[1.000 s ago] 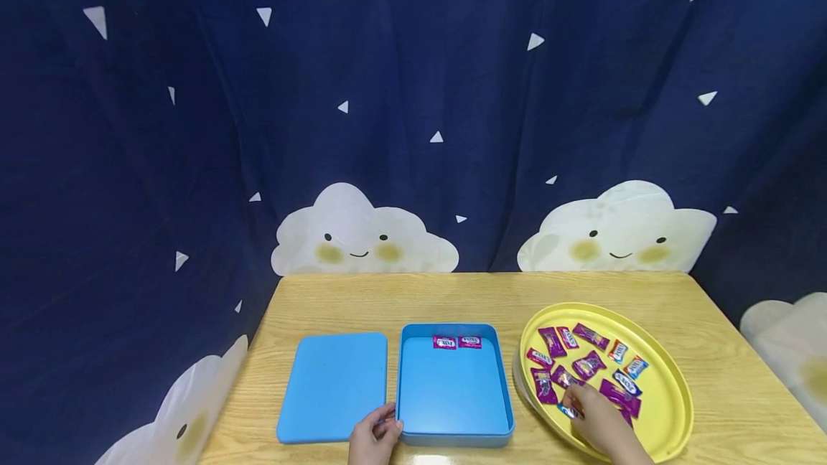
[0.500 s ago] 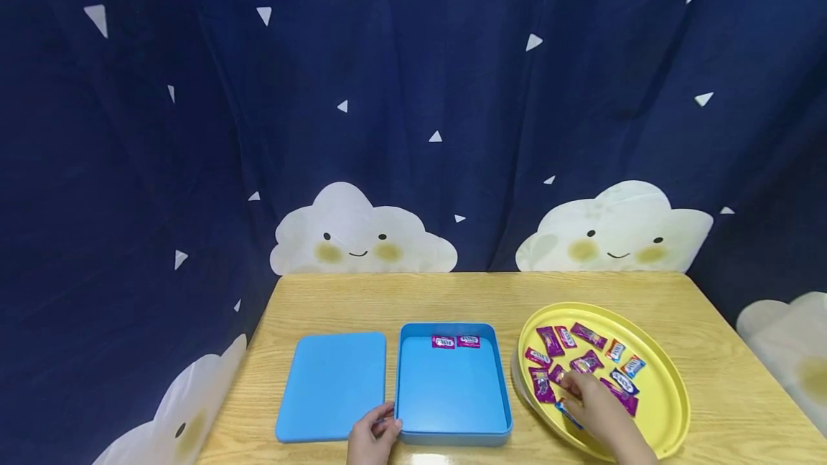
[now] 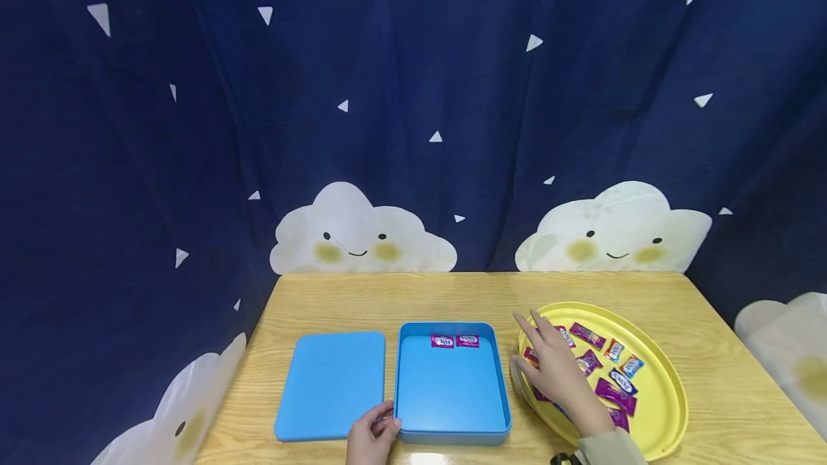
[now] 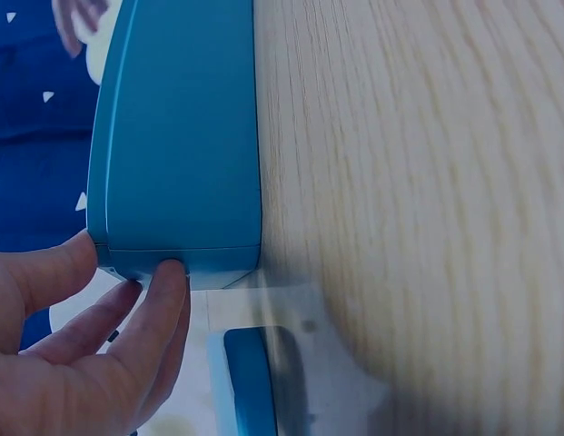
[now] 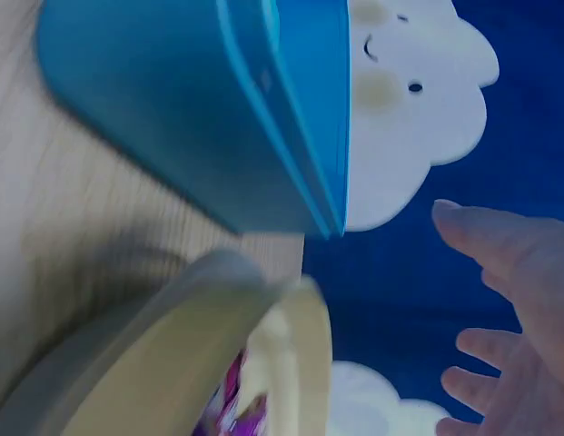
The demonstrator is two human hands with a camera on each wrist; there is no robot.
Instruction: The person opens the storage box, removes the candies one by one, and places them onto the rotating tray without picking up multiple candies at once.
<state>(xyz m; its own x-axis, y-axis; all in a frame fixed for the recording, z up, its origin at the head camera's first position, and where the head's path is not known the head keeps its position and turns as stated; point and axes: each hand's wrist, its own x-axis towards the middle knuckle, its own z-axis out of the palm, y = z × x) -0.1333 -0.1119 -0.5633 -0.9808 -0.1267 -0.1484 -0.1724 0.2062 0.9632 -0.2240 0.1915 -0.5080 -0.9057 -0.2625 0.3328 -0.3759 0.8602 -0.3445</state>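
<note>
My left hand [image 3: 372, 433] is at the near left corner of an open blue box [image 3: 452, 438]. In the left wrist view its thumb rests at the rim and its fingertips touch the outer wall. Two small pink-wrapped candies [image 3: 442, 341] lie side by side at the far end of the box. My right hand [image 3: 555, 368] is over the left side of a round yellow tray [image 3: 668, 407], fingers spread and holding nothing. Wrapped candies [image 3: 617, 397] in purple, red and blue lie scattered in the tray; the hand and wrist hide some of them.
A flat blue lid [image 3: 332, 386] lies on the wooden table [image 3: 478, 296], left of the box. The yellow tray stands right of the box, a narrow gap between them. Behind the table hangs a dark blue curtain [image 3: 388, 149] with cloud prints.
My right hand has risen from among the candies and moved left and away from me, its bent fingers now spread. The left hand stays at the box corner.
</note>
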